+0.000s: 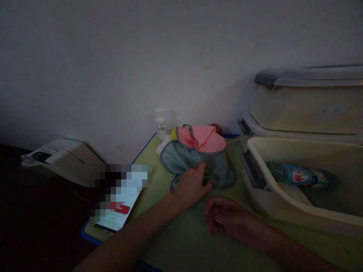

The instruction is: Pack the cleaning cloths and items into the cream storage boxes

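one grey cloth (181, 156) is set on a green table (176, 241), touched by the left hand (193, 185), its fingers bent, though whether fabric is pinched cannot be told; one pink cloth (208, 139) is laid over the far part. the right hand (227, 217), loosely curled with nothing seen grasped, is held nearer, to the right. one labelled bottle (302, 176) is contained in a cream bin (346, 162) at right, with one lit phone (117, 217) placed at left.
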{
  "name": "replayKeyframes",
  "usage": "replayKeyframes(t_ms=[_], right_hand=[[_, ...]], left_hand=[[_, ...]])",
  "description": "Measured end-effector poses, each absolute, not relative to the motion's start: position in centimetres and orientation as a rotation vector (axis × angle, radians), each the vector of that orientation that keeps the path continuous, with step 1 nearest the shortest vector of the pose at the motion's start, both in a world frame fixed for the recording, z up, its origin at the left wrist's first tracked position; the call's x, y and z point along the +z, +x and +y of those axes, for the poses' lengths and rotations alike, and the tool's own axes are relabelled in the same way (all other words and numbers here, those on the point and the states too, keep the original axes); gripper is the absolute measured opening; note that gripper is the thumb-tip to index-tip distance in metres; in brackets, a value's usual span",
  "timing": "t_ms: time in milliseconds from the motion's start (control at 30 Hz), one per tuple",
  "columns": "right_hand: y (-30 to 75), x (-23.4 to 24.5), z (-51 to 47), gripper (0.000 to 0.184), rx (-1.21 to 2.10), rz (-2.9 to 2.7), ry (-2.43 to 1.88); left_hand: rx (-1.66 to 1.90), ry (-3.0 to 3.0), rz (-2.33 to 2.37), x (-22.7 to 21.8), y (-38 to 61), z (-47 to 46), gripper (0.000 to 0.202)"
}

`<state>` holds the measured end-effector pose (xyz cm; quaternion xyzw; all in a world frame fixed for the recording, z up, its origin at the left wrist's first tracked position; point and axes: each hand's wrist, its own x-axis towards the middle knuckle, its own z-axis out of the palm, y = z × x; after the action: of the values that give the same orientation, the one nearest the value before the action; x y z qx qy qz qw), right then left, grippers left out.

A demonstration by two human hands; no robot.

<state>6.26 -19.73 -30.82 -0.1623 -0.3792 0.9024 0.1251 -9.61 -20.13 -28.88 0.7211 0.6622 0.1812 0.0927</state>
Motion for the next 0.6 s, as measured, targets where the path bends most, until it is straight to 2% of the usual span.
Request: replayKeyframes(t_ms=[200, 300, 367, 433, 600], right_hand=[[6.3, -30.8, -19.7, 0.024, 2.636, -1.133, -0.482], [6.2, -30.9, -19.6, 0.023, 2.63, -1.155, -0.46], [6.2, -31.0, -19.6, 0.023, 2.632, -1.153, -0.47], [6.2, -31.0, -19.6, 0.025, 2.634, -1.159, -0.48], [6.3, -30.9, -19.8, 0.026, 2.623, -1.165, -0.466]], left_hand=[[0.551, 2.129, 2.355, -28.1, -10.4, -19.3, 0.088], [0.391, 2.156, 2.357, -27.0, -10.9, -18.2, 0.104], [0.224, 2.219, 2.297, -26.1, -11.0, -17.3, 0.097], [0.141, 2.296, 2.266, -25.3, -11.1, -16.3, 0.075], [0.193, 2.45, 2.115, -22.1, -12.2, -12.9, 0.04]])
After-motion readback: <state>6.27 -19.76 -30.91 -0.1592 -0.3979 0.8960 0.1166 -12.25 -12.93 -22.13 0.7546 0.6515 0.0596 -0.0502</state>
